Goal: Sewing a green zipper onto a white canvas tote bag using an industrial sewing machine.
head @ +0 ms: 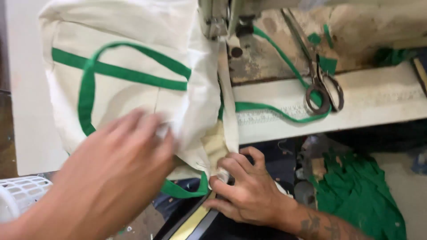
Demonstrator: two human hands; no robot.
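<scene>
A cream cloth bag [129,62] with green handles and trim lies across the sewing table, its right edge under the sewing machine's head [220,18]. My left hand [118,166] is blurred and presses on the bag's lower part, fingers pinching the fabric. Lower down, my right hand [242,189] grips the bag's bottom edge at the table's front, fingers closed on the folded cloth. A green strap [271,109] trails from the machine across the table.
Old metal scissors [322,84] lie on the worn table top [378,95] at right, among green scraps. A pile of green fabric [360,191] sits on the floor at lower right. A white plastic basket [20,193] stands at lower left.
</scene>
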